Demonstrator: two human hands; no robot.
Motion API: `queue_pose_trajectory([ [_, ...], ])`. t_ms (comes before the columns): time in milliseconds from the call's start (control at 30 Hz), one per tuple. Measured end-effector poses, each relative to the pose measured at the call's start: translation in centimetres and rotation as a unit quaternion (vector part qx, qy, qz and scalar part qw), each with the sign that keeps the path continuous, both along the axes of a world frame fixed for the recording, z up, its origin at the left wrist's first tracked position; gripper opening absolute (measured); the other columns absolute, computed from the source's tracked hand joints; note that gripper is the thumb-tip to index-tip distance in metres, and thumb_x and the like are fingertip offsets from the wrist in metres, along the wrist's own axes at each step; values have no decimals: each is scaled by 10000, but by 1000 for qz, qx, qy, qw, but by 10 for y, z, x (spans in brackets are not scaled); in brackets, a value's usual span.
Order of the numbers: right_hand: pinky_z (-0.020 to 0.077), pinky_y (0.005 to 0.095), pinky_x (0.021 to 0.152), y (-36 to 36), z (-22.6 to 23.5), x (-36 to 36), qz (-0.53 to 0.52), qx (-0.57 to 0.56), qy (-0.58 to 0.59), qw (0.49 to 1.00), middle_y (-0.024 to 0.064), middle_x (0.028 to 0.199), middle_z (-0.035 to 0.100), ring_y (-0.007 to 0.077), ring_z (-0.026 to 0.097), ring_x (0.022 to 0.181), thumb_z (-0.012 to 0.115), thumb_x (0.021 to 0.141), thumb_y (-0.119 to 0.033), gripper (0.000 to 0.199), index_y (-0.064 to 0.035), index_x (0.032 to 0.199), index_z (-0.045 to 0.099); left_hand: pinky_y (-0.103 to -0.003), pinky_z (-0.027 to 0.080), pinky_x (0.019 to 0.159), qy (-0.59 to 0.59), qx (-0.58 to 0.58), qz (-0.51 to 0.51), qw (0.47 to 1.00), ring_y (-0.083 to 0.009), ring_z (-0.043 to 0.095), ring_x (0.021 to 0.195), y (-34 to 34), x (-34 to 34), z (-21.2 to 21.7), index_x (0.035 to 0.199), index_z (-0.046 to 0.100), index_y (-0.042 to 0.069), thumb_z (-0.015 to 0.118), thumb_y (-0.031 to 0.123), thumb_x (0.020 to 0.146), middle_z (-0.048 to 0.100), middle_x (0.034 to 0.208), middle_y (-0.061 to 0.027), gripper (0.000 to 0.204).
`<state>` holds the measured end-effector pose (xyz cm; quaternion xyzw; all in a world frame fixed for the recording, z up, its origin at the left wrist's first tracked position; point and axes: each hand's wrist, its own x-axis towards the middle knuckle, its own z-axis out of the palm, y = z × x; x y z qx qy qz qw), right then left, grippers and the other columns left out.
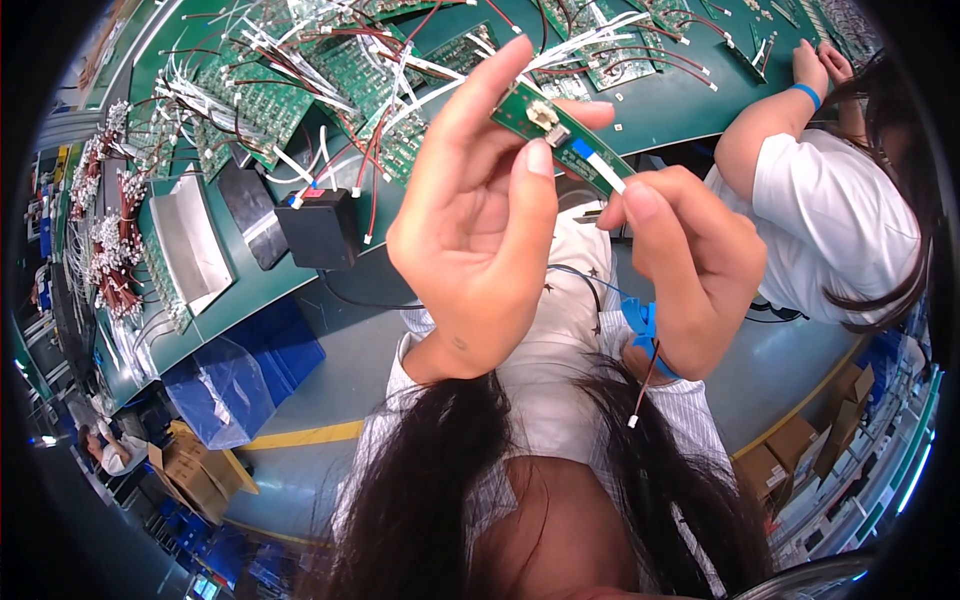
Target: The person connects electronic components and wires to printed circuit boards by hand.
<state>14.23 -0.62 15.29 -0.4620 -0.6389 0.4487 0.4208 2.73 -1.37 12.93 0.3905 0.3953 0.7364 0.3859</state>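
Observation:
My left hand (480, 210) is raised close to the camera and pinches a narrow green circuit board (560, 140) between thumb and fingers. My right hand (690, 265) holds the board's lower end, its thumb and fingers on a flat white ribbon cable with a blue tab (600, 165) at that end. A thin red wire with a white plug (640, 395) hangs below my right wrist, which wears a blue strap (640, 325).
A green workbench (660, 105) carries several green circuit boards with red and white wires (330, 90), a black box (320, 228) and a metal tray (190, 245). Another person in a white shirt (830, 220) works at the right. A blue bin (240, 375) and cardboard boxes (195, 470) stand on the floor.

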Motion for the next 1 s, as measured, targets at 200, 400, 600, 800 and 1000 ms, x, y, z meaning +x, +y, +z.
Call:
queue_pose_trajectory([
  [200, 195, 179, 375, 0, -1, 0, 13, -2, 0, 1000, -34, 470, 432, -12, 324, 405, 526, 819, -44, 110, 17, 734, 561, -262, 427, 818, -7, -6, -13, 1000, -169, 567, 873, -2, -2, 1, 1214, 349, -95, 428, -11, 829, 592, 929, -229, 401],
  [400, 205, 182, 375, -1, -1, -1, 6, -3, -2, 1000, -25, 486, 454, -11, 336, 405, 529, 819, -50, 109, 18, 739, 562, -256, 422, 819, -1, 1, -6, 1000, -166, 566, 871, -1, 1, 1, 1213, 352, -94, 427, -16, 826, 593, 930, -229, 401],
  [600, 208, 183, 374, 0, 0, -1, 10, 0, -8, 1000, -25, 491, 461, -7, 341, 403, 530, 817, -43, 98, 13, 745, 567, -262, 419, 828, 9, 4, -1, 1000, -173, 566, 883, -1, 1, -1, 1211, 355, -94, 422, -20, 823, 595, 932, -222, 400],
  [800, 210, 184, 372, 0, 0, 1, 16, 7, -20, 1000, -23, 484, 450, -5, 340, 401, 532, 814, -41, 98, 13, 739, 564, -266, 415, 835, -4, 1, -10, 1000, -174, 564, 890, -1, 0, 1, 1211, 356, -93, 421, -16, 824, 598, 928, -215, 401],
  [1000, 212, 185, 371, 0, -1, 0, 4, 9, -17, 1000, -22, 484, 450, -4, 343, 399, 533, 813, -43, 97, 12, 740, 564, -266, 412, 839, -7, 2, -12, 1000, -171, 562, 888, 0, 1, 0, 1212, 355, -94, 426, -14, 822, 599, 927, -212, 404],
])
